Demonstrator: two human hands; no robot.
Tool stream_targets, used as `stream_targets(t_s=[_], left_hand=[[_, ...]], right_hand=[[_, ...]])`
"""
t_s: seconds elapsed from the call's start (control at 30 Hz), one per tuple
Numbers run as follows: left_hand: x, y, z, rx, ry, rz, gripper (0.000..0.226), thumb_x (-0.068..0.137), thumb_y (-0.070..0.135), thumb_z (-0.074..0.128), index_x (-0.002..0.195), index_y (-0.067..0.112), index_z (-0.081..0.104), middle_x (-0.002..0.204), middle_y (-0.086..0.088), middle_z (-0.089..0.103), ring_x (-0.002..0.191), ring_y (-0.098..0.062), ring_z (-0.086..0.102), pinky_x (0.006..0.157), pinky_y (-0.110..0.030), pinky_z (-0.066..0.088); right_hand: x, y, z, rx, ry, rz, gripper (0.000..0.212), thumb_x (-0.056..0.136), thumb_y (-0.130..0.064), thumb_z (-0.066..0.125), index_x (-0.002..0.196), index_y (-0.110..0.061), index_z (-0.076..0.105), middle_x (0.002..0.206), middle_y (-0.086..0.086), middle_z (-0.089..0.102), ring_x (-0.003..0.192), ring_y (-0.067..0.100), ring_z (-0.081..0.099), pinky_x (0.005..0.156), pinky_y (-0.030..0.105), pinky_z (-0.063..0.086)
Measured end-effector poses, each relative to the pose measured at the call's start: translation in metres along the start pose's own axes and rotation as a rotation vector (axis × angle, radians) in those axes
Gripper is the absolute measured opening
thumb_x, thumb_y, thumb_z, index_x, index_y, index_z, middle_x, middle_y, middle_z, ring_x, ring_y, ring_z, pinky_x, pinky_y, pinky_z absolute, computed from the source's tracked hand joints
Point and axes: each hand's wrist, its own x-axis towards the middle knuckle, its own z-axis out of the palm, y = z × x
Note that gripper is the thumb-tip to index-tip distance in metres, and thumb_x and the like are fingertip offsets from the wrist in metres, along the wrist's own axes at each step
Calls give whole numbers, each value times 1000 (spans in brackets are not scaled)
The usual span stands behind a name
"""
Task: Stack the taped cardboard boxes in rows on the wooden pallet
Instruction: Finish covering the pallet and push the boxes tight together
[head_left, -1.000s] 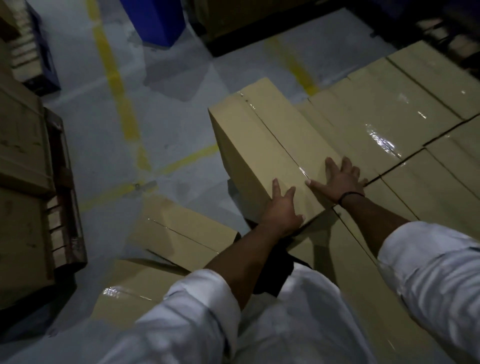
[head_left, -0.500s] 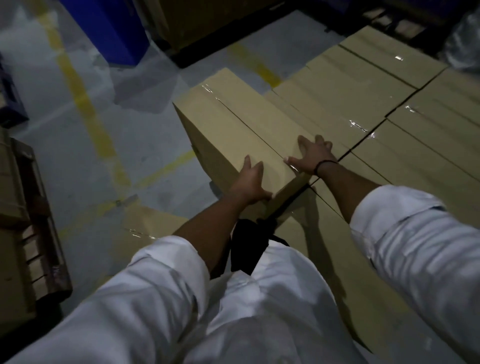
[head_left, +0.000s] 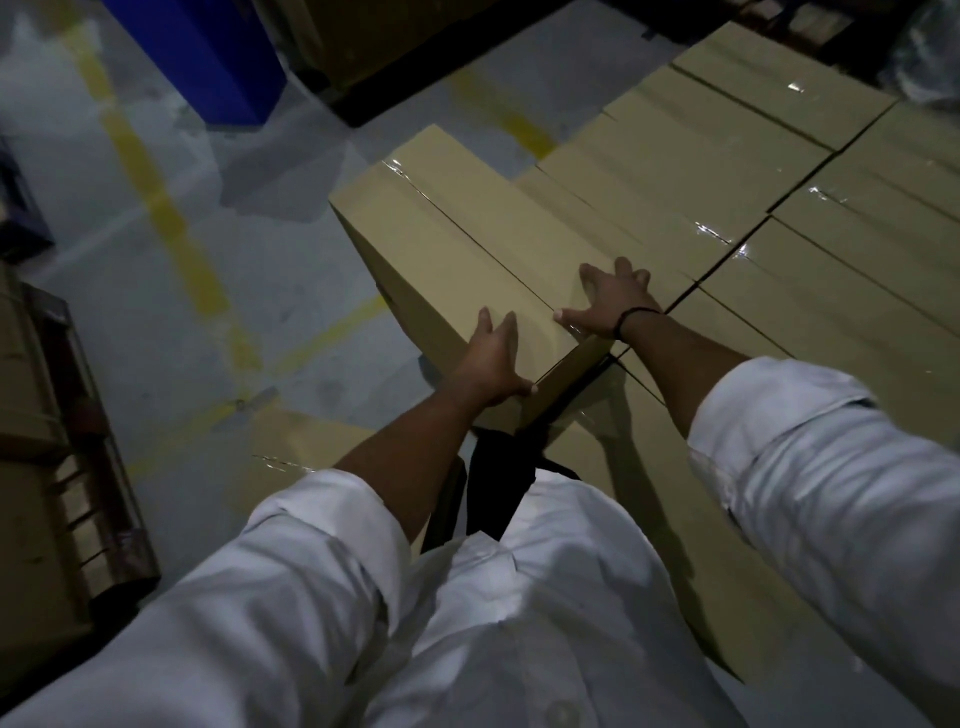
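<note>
The left hand (head_left: 493, 358) presses flat against the near side of a taped box (head_left: 467, 244) and the right hand (head_left: 613, 301) lies spread on its top, the box sitting at the left edge of the stacked boxes (head_left: 727, 156), beside the yellow-lined floor (head_left: 156, 291).

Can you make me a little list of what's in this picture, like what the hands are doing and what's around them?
place: dim room, grey floor with yellow lines
left hand: fingers straight, pressing the near left side of the box
right hand: spread flat on the box top, black wristband
box: brown cardboard, shiny tape, at the left edge of the stack
stacked boxes: taped, in rows, to its right
also: blue object far left, lower box near the floor
</note>
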Motion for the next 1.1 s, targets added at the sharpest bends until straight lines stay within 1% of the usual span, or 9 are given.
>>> stream_targets(t_s=[0.17,0.3,0.43,0.53,0.67,0.9,1.0,1.1], left_hand=[[-4,0,1,-22,-10,-8,128,69,29,94,164,19,9,170,-10,-13,156,-32,14,120,-34,25],[-8,-2,5,-20,-12,-20,127,70,27,94,164,18,10,169,-11,-16,155,-32,17,119,-33,27],[-11,-4,5,-16,-28,-7,125,72,27,92,164,19,8,169,-10,-18,156,-32,14,120,-34,26],[-12,-5,3,-5,-33,9,125,73,27,92,164,18,6,169,-11,-18,156,-32,12,121,-35,26],[-12,-9,2,8,-42,28,125,74,28,91,164,17,5,169,-10,-17,156,-32,10,122,-37,25],[-14,-13,-1,-27,-69,28,124,76,26,90,164,15,3,168,-10,-21,157,-32,7,122,-34,21],[-15,-14,-1,-16,-78,39,125,76,27,90,164,15,2,168,-11,-21,156,-32,9,122,-34,23],[-13,-14,-3,-35,-80,44,125,76,26,90,164,15,2,168,-11,-21,157,-32,7,121,-33,22]], right_hand=[[-1,3,3,1,-2,-13,91,78,-68,71,153,-33,33,161,13,14,146,46,10,110,60,38],[-2,2,6,-20,-29,-21,93,77,-68,72,153,-35,31,162,13,10,146,47,8,110,62,37],[-4,-1,8,-20,-25,-3,93,78,-66,73,155,-35,29,162,14,9,147,46,8,110,61,38],[-7,-2,7,-18,-22,7,91,79,-65,73,154,-34,31,161,15,12,145,46,12,108,61,40],[-11,0,9,1,-7,15,89,79,-64,72,153,-33,32,161,16,12,145,45,12,106,62,39],[-12,-2,14,8,5,18,89,79,-64,73,153,-34,31,160,14,13,144,45,13,106,61,39],[-11,0,16,13,12,22,90,79,-65,73,153,-36,31,161,13,12,145,44,12,106,63,39],[-11,0,15,9,17,17,87,80,-62,74,151,-34,33,160,13,15,144,45,15,105,63,39]])
